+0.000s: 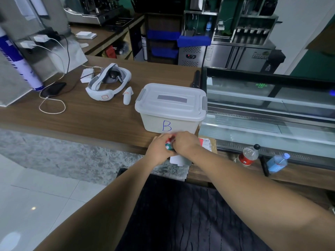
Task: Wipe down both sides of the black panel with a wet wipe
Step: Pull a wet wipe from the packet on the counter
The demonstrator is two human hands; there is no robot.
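My two hands meet at the front edge of the wooden counter (101, 115), just in front of a white lidded bin (170, 105) marked "B". Between them is a small red, green and white wipe packet (169, 143). My left hand (158, 150) grips it from the left. My right hand (185, 144) pinches it from the right, its fingers covering most of the packet. A flat white and grey piece (178, 160) lies just under my hands. I cannot pick out the black panel for certain.
A white headset (107, 84), a controller (127, 96), a phone (54, 88) and cables lie on the counter to the left. A cardboard parcel (208, 144) sits by my right wrist. Two bottles (248, 155) (277, 163) stand before a glass display case (272, 109).
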